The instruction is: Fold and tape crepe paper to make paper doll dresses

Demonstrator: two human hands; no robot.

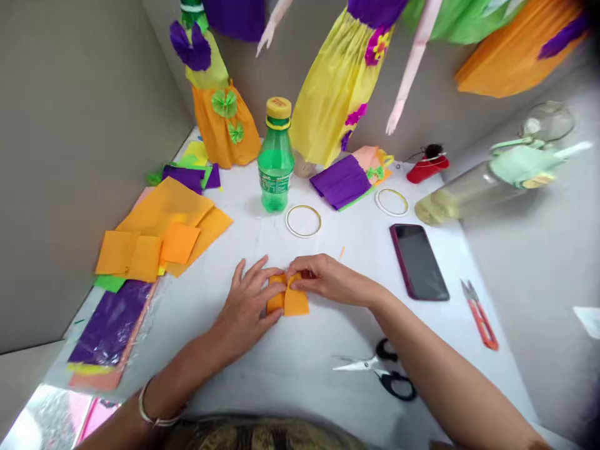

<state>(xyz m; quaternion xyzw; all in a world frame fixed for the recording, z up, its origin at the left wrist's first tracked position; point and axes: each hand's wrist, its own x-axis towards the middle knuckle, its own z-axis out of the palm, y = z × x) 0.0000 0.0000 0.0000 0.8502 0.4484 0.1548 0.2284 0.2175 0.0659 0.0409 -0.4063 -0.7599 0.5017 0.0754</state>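
Note:
A small piece of orange crepe paper [296, 302] lies on the white table in front of me, with a raised fold near its middle. My left hand [250, 294] rests over its left part, fingers spread and pressing the paper against the table. From the right, my right hand [319, 275] pinches the paper's upper edge between thumb and fingers. Black-handled scissors [375, 365] lie partly spread below my right forearm. Left of my hands are more orange paper squares [180, 242] on larger orange sheets [162, 203].
A green bottle [275, 169] stands behind my hands, near two tape rolls [303, 236]. At the right lie a phone [419, 262] and red thread snips [481, 317]. Packaged purple paper [112, 322] is at the left. Paper-dressed figures [330, 87] line the back wall.

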